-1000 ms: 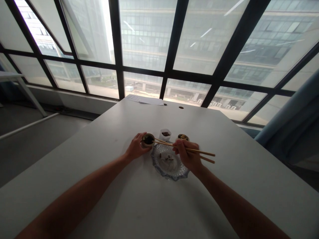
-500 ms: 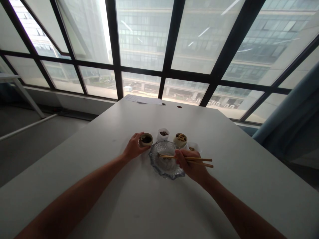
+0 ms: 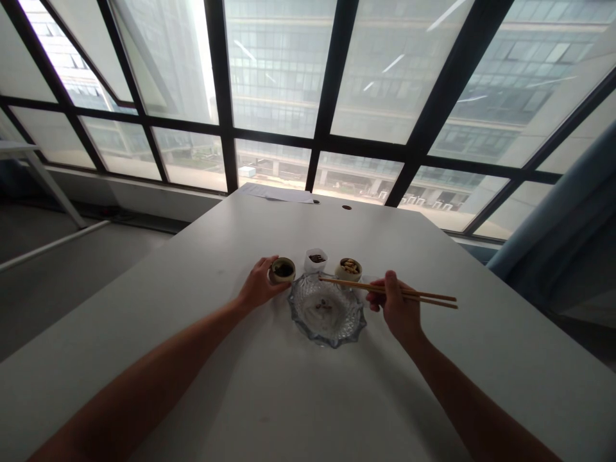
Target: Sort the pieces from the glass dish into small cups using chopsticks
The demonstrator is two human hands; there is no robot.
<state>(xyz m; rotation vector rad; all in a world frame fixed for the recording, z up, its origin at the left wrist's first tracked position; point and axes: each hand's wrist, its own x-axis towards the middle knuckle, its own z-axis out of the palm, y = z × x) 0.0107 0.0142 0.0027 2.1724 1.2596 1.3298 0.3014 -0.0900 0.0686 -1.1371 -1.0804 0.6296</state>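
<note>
My left hand (image 3: 260,283) is closed around the side of a small round cup (image 3: 282,270) with dark contents, standing on the table. In my right hand (image 3: 397,307) is a pair of wooden chopsticks (image 3: 356,284), pointing left with their tips over the far rim of a scalloped glass plate (image 3: 308,329). A few small dark pieces (image 3: 323,305) lie in the middle of the plate. Beyond it stand a white cup (image 3: 316,260) holding dark bits and a second round cup (image 3: 348,269) with pale brown pieces. Another white container is mostly hidden behind my right hand.
The white table (image 3: 269,398) reaches to large windows. Papers (image 3: 276,192) lie at its far edge, near two small round spots. A blue curtain (image 3: 558,199) hangs at the right, and another table (image 3: 19,151) stands at the far left.
My right hand has moved right, carrying the chopsticks; their tips have gone from over the plate's middle to its far rim. My left hand stays on the cup.
</note>
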